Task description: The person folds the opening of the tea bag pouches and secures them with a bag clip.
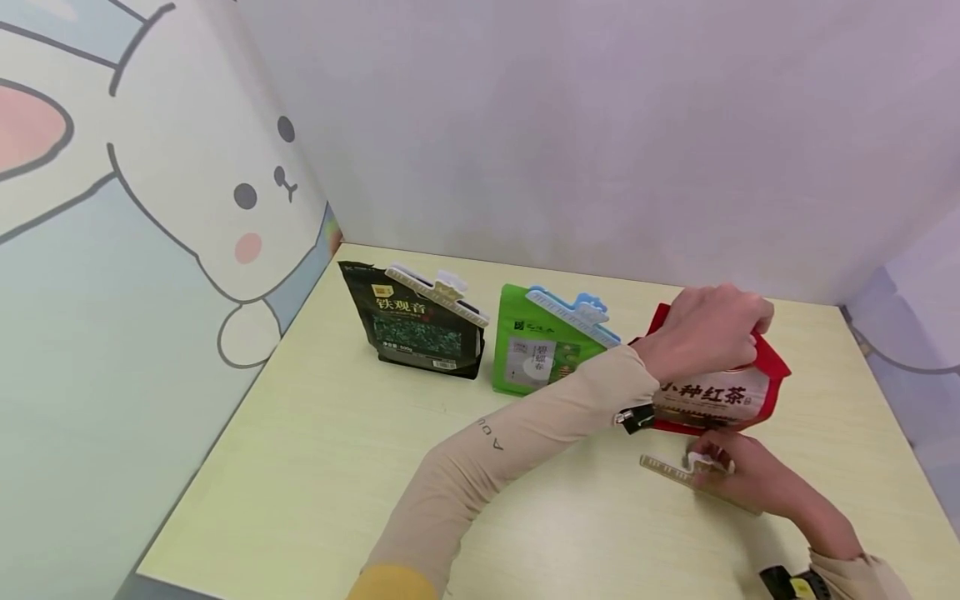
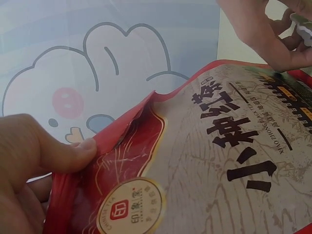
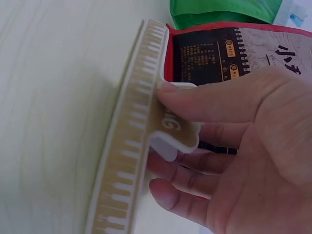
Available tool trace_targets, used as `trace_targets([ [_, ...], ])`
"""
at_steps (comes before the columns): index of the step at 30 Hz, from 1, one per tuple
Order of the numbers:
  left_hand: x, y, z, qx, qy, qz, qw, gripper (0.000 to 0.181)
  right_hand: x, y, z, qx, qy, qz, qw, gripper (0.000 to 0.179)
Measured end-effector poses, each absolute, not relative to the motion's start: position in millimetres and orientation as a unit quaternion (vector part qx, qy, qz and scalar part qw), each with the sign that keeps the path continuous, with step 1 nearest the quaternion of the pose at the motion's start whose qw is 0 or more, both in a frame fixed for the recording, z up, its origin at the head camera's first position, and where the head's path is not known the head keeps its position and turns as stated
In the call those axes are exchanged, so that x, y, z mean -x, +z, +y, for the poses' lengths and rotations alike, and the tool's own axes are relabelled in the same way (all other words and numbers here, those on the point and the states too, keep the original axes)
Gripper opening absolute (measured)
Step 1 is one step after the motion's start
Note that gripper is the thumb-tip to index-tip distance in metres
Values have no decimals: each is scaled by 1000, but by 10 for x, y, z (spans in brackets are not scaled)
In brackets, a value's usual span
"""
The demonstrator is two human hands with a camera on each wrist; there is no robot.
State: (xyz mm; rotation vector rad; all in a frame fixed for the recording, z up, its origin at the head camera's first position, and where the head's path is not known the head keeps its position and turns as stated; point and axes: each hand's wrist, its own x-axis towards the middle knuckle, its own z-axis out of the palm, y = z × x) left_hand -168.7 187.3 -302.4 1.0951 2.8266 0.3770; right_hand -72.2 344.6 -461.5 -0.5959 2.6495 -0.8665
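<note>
My left hand [image 1: 705, 329] pinches the folded top of a red tea bag [image 1: 768, 387]. In the left wrist view the thumb [image 2: 80, 153] presses on the bag's red upper edge, beside a crease. The bag stands tilted on the table, its pale front with dark lettering facing me. Just in front of it, my right hand [image 1: 757, 475] holds a long sealing clip [image 1: 663, 468] by its handle, between thumb and fingers. Piano keys in gold and white run along the clip [image 3: 131, 126]. Whether the clip touches the table, I cannot tell.
A black tea bag [image 1: 416, 333] stands at the left with a pale clip [image 1: 435, 292] across its top. Between it and the red bag is a green tea bag [image 1: 517, 333] with a blue clip [image 1: 573, 315]. Behind the table [image 1: 300, 467] rises a white wall [image 1: 562, 142].
</note>
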Motion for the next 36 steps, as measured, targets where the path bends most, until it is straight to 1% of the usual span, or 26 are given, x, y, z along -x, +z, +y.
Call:
trace_targets([
  [9,1681,-3026,1869,-361,127,923,40,11,746,-4589,3508,258,-306,904,148,18],
  [14,1679,-3025,1870,-363,125,922,39,12,773,-4595,3541,276,-318,890,178,17],
  [16,1679,-3026,1867,-364,124,922,37,12,775,-4586,3547,281,-320,887,180,17],
  [22,1678,-3022,1871,-356,123,925,48,13,754,-4509,3574,296,-314,892,136,16],
  [30,1689,-3024,1876,-354,125,925,52,15,709,-4359,3624,251,-288,918,110,22],
  [36,1708,-3018,1868,-352,140,923,59,17,696,-4257,3653,240,-280,925,91,24],
])
